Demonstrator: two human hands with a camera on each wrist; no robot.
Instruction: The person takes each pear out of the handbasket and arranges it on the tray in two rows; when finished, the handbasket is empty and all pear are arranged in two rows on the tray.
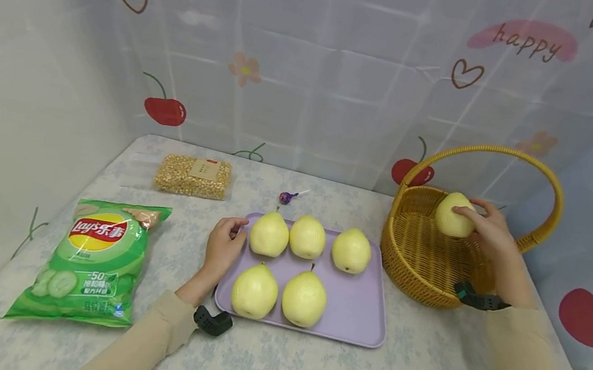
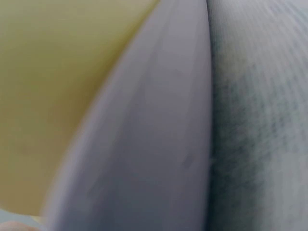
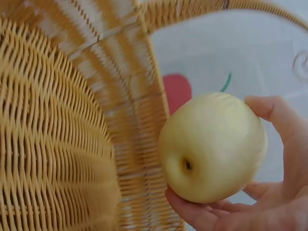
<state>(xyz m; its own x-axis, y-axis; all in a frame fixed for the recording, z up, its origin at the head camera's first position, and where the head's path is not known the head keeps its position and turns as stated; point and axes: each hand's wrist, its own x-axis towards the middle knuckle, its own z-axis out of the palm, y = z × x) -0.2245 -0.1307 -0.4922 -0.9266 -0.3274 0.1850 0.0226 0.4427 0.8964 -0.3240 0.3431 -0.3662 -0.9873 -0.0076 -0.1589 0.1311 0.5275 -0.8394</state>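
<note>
In the head view, my right hand [image 1: 491, 234] holds a pale yellow pear [image 1: 455, 215] over the wicker basket [image 1: 397, 254], near its back right rim. The right wrist view shows the pear [image 3: 211, 149] pinched between thumb and fingers, its dimpled end facing the camera. My left hand [image 1: 223, 248] grips the left edge of a lilac tray [image 1: 351, 315], fingers bent at the rim. On that tray sit several pears, among them a front pear [image 1: 304, 299] and a back right pear [image 1: 351, 250]. Close up in the left wrist view are the tray's side [image 2: 154, 144] and a blurred pear [image 2: 48, 86].
A green bag of chips [image 1: 89, 261] lies left of my left arm. Behind it is a clear pack of corn kernels [image 1: 193, 176]. A small lollipop [image 1: 288, 197] lies behind the tray. The basket's tall arched handle [image 1: 491, 149] rises over its opening.
</note>
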